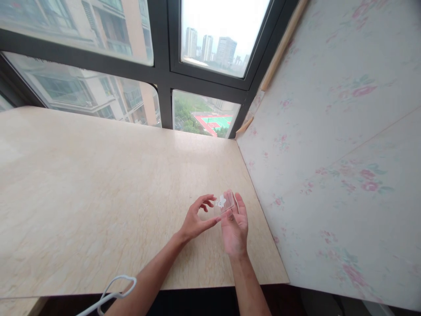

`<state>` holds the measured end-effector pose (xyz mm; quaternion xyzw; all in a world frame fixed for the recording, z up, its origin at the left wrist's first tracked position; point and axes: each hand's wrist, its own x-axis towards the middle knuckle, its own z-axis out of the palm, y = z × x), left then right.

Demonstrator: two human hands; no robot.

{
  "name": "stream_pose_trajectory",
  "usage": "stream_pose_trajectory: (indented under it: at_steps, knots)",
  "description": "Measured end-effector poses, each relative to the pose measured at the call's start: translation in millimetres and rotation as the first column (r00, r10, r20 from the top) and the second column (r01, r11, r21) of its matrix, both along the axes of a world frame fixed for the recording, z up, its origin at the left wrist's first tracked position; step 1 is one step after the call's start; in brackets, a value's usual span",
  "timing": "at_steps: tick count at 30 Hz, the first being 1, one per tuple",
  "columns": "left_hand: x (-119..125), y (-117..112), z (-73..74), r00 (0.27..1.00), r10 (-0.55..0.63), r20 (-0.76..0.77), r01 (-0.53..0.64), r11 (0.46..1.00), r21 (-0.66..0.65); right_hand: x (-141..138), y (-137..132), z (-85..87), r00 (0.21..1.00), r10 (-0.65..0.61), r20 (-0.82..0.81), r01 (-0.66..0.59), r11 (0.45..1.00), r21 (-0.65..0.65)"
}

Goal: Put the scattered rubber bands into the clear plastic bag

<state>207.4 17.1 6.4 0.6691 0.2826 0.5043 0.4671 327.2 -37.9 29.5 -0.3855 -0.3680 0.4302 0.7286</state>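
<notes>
A small clear plastic box [229,202] with a white star-like shape [222,201] on it is held above the tabletop, slightly tilted. My right hand [235,230] supports it from the right, palm turned up, with the thumb on its near edge and the fingers behind it. From the left, my left hand [196,217] curves around the other end. Its thumb lies along the near edge, and its fingertips are at the far left edge. The box's transparent left part is hard to make out.
The pale marbled tabletop [98,197] runs back to dark-framed windows [164,77]. Close on the right stands a flowered wall [315,153]. A white cable loop [120,277] hangs by my left forearm at the front edge.
</notes>
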Motion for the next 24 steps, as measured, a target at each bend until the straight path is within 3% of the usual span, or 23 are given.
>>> stream_pose_trajectory:
  at_steps: [3,5,8,10,15,24]
  knots:
    - [-2.4,3.4,-2.7,0.999,-0.021,0.025,0.022,0.999,-0.045,17.8,-1.2,6.7,0.985,0.008,0.172,-0.011,1.000,0.016]
    - [-4.6,5.3,-3.0,1.000,-0.008,0.014,0.008,0.999,-0.047,33.7,-1.9,16.0,0.931,0.001,0.366,-0.011,1.000,0.025]
    - [-7.8,6.9,-2.9,0.998,0.025,-0.053,-0.024,1.000,0.010,57.0,1.6,35.7,0.715,0.082,0.695,-0.066,0.997,-0.050]
    - [-9.2,7.4,-4.3,0.993,0.044,-0.112,-0.036,0.996,0.079,68.4,9.1,47.5,0.559,0.178,0.810,-0.148,0.983,-0.114]
    - [-10.2,8.6,-13.1,0.978,0.048,-0.205,-0.013,0.986,0.167,80.0,33.5,52.8,0.301,0.305,0.904,-0.306,0.928,-0.211]
    - [-6.9,2.7,-13.1,0.979,-0.044,-0.197,0.074,0.986,0.150,97.6,20.9,27.0,0.202,0.308,0.930,-0.322,0.917,-0.234]
